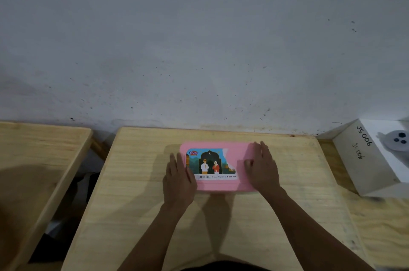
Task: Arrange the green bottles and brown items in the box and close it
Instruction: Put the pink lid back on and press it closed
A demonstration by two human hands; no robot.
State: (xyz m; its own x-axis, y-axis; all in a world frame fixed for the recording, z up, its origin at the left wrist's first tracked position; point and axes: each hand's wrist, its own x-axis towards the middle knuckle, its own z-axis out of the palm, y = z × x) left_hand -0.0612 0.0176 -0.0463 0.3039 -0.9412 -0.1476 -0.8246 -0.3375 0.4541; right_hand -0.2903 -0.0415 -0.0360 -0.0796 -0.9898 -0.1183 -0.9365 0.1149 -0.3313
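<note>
Two hands are on the pink box (218, 184), and the head view is the only view supplied, so all findings come from it. The box sits near the middle of the wooden desk (137, 204), towards the wall (199, 38), with its lid down and a printed sticker (211, 164) facing up. My left hand (178, 184) lies flat against the left end of the lid, fingers extended and together, grasping nothing. My right hand (262, 168) lies flat over the right part of the lid, fingers likewise extended, thumb resting on the pink surface, also gripping nothing. I judge both palms are placed at opposite ends so that pressure spreads evenly and the lid seats all round rather than lifting at one corner. No green bottles or brown items are visible anywhere on the desk; I take it they are inside, though the opaque lid prevents confirmation. Whether the lid has fully latched cannot be told from this angle, as the seam is not clearly shown. On that basis I assess the task as at or very near its final step. To the right, well apart from the box, stands a white carton (363, 164) with handwritten marking. A second wooden surface (33, 160) lies to the left, separated by a gap, and plays no evident part.
</note>
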